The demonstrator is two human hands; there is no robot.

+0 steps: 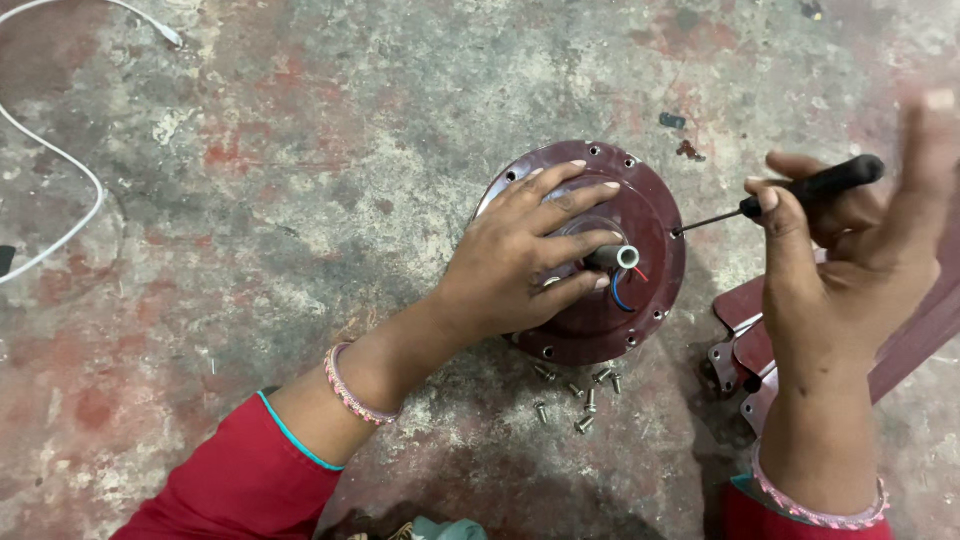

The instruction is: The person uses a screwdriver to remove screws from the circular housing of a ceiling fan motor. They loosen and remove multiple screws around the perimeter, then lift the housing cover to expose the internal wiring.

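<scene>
The left hand (520, 255) lies spread on the maroon ceiling-fan motor housing (655, 225), fingers beside its central shaft (615, 258). The right hand (840, 250) grips a black-handled screwdriver (790, 192), tip at the housing's right rim. The tip may slip off a rim screw; loose screws (585, 390) just below the housing could scatter.

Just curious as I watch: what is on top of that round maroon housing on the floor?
The left hand lies spread on the maroon housing, fingers around a central shaft with red and blue wires. The screwdriver tip touches its rim. The surface beneath the palm is hidden.
</scene>
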